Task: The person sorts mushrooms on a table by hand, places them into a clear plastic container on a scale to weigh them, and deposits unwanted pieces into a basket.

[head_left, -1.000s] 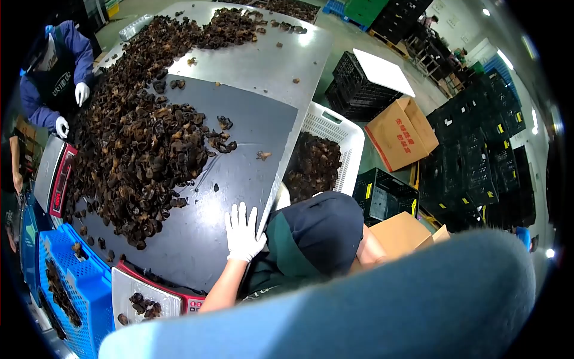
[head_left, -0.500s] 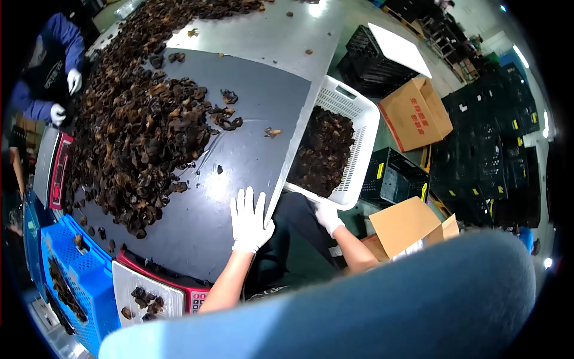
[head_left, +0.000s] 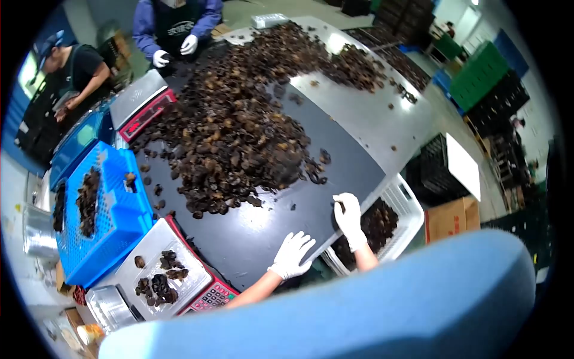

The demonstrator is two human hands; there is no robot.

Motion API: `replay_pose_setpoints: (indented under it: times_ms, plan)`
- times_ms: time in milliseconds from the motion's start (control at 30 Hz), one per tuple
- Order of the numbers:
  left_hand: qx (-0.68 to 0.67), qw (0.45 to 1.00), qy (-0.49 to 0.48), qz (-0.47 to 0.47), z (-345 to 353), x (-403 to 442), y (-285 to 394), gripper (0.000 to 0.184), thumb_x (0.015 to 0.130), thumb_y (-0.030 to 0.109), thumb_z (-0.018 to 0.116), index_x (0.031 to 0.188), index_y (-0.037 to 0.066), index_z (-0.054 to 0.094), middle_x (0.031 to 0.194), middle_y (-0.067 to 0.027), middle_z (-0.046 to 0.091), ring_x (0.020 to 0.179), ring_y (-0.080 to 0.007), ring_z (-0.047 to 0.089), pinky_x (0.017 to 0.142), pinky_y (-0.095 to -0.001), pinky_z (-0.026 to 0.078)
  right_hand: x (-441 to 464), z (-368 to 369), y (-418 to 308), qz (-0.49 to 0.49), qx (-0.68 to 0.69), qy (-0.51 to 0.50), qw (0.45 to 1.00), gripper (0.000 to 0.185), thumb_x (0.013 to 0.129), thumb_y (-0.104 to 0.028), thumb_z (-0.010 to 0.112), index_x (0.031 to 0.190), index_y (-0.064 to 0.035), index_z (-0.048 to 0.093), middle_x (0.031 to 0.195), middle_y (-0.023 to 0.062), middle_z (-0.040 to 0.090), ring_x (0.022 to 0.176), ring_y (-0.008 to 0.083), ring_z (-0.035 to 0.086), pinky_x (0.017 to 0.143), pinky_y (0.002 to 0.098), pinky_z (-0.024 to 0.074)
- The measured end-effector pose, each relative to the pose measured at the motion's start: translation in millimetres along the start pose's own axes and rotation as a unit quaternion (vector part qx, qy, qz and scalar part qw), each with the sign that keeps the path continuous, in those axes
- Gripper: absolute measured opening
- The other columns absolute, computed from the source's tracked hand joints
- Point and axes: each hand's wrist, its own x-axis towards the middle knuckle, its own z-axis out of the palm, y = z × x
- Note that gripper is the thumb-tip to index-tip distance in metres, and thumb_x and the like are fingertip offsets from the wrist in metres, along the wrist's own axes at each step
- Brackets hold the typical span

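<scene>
White-gloved left hand (head_left: 293,257) lies at the near edge of the counter (head_left: 412,131), palm down, fingers extended and slightly apart; grip loose, nothing seen in it. White-gloved right hand (head_left: 350,221) is at the counter's edge beside the white basket (head_left: 412,221), fingers bent, thumb side toward the sheet; grip partly curled, can't tell whether it has hold of a piece. Hands near each other, apart.

Dark mushroom-like pieces (head_left: 239,143) are heaped across the counter's left and middle, partly on a dark grey sheet (head_left: 353,161), running on to the far end. Few loose ones right of the heap, small dark bit (head_left: 293,207) nearer the hands. More of the same in the white basket, which sits just off the counter's right edge.

Left of the hands: red-trimmed scale (head_left: 200,269), several pieces on its plate. Beyond it a blue basket (head_left: 128,206) with pieces on it, then a second scale (head_left: 140,96). Far side: co-worker's gloved hand (head_left: 189,45) near the heap; another person (head_left: 81,75) at far left. Right: black crates (head_left: 433,164), white board (head_left: 463,164), cardboard box (head_left: 445,221). Blue blurred shape (head_left: 335,299) fills the bottom foreground.
</scene>
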Motion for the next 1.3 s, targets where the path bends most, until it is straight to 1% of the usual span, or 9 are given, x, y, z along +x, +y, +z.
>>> replay_pose_setpoints:
  times_ms: [233, 300, 333, 467, 600, 900, 1100, 1233, 1300]
  plan:
    - [-0.195, 0.969, 0.074, -0.131, -21.9, -7.5, 0.2, 0.067, 0.081, 0.026, 0.07, 0.139, 0.003, 0.046, 0.137, -0.0215, 0.05, 0.129, -0.0369, 0.047, 0.112, -0.0479, 0.033, 134.4, 110.5, -22.5, 0.13, 0.085, -0.129, 0.979, 0.048, 0.088, -0.034, 0.065, 0.127, -0.0068, 0.058, 0.119, 0.0176, 0.062, 0.115, 0.0356, 0.057, 0.097, 0.0441, 0.0456]
    - [-0.138, 0.955, 0.19, -0.183, -30.3, -5.2, -13.7, 0.069, 0.08, 0.019, 0.072, 0.14, 0.0, 0.044, 0.136, -0.0228, 0.05, 0.127, -0.037, 0.048, 0.108, -0.0442, 0.038, 112.5, 158.2, -27.5, -0.07, -0.016, -0.017, 0.997, 0.045, 0.08, -0.032, 0.068, 0.116, -0.0078, 0.06, 0.11, 0.018, 0.058, 0.097, 0.0341, 0.057, 0.081, 0.0494, 0.0453]
    - [-0.109, 0.94, 0.246, -0.212, -38.2, -1.9, -22.0, 0.069, 0.081, 0.02, 0.071, 0.14, -0.001, 0.043, 0.138, -0.0233, 0.048, 0.128, -0.0385, 0.047, 0.109, -0.0448, 0.036, 121.0, 128.0, -61.6, -0.004, 0.178, -0.152, 0.972, 0.049, 0.074, -0.034, 0.069, 0.115, -0.0104, 0.06, 0.123, 0.0193, 0.053, 0.107, 0.0383, 0.052, 0.089, 0.0525, 0.0416]
    - [-0.022, 0.895, 0.371, -0.248, -66.5, 18.5, -57.5, 0.058, 0.088, 0.018, 0.063, 0.139, -0.002, 0.045, 0.143, -0.0246, 0.044, 0.131, -0.0411, 0.042, 0.112, -0.0462, 0.032, 54.6, 117.6, -94.5, -0.237, 0.09, -0.254, 0.933, 0.048, 0.071, -0.032, 0.072, 0.116, -0.0141, 0.063, 0.136, 0.0171, 0.049, 0.131, 0.0388, 0.039, 0.109, 0.0576, 0.0285]
    - [0.061, 0.924, 0.254, -0.279, -65.6, 17.8, -66.1, 0.049, 0.093, 0.018, 0.054, 0.138, -0.001, 0.049, 0.143, -0.0262, 0.043, 0.129, -0.0416, 0.044, 0.11, -0.0474, 0.034, 19.9, 105.3, -90.3, -0.313, 0.216, -0.368, 0.849, 0.035, 0.071, -0.021, 0.072, 0.102, -0.007, 0.065, 0.133, 0.016, 0.052, 0.131, 0.0346, 0.042, 0.112, 0.0565, 0.0277]
    - [0.153, 0.904, 0.225, -0.329, -38.1, -42.1, -31.7, 0.026, 0.079, 0.01, 0.068, 0.104, 0.007, 0.064, 0.132, -0.0205, 0.055, 0.123, -0.0415, 0.05, 0.104, -0.0509, 0.038, 64.8, 57.6, -30.0, -0.152, 0.151, -0.28, 0.936, 0.048, 0.064, -0.01, 0.07, 0.111, -0.0159, 0.065, 0.119, 0.0093, 0.058, 0.11, 0.0309, 0.053, 0.097, 0.0466, 0.0366]
    - [0.123, 0.904, 0.193, -0.362, -33.2, -55.1, -11.6, 0.045, 0.081, 0.015, 0.066, 0.125, 0.008, 0.06, 0.145, -0.0206, 0.045, 0.134, -0.0423, 0.04, 0.111, -0.0507, 0.03, 61.3, 52.7, -42.9, -0.171, 0.252, -0.299, 0.905, 0.041, 0.068, -0.005, 0.067, 0.109, -0.0081, 0.064, 0.104, 0.0124, 0.066, 0.092, 0.0332, 0.063, 0.082, 0.041, 0.0506]
    - [0.128, 0.905, 0.186, -0.36, -30.9, -56.9, -7.3, 0.05, 0.082, 0.016, 0.066, 0.13, 0.009, 0.057, 0.146, -0.0208, 0.043, 0.135, -0.0424, 0.038, 0.112, -0.051, 0.029, 36.4, 46.5, -60.5, -0.184, 0.15, -0.371, 0.898, 0.061, 0.067, -0.031, 0.08, 0.121, -0.0104, 0.061, 0.126, 0.0108, 0.055, 0.106, 0.0335, 0.051, 0.093, 0.0439, 0.0443]
    - [0.138, 0.906, 0.186, -0.354, -30.5, -56.9, -8.7, 0.051, 0.082, 0.016, 0.066, 0.131, 0.009, 0.056, 0.146, -0.0211, 0.043, 0.134, -0.0425, 0.039, 0.111, -0.0512, 0.03, 21.4, 54.9, -59.6, -0.177, 0.128, -0.334, 0.917, 0.053, 0.068, -0.019, 0.078, 0.117, -0.0108, 0.062, 0.123, 0.0093, 0.055, 0.104, 0.0325, 0.051, 0.09, 0.0409, 0.0469]
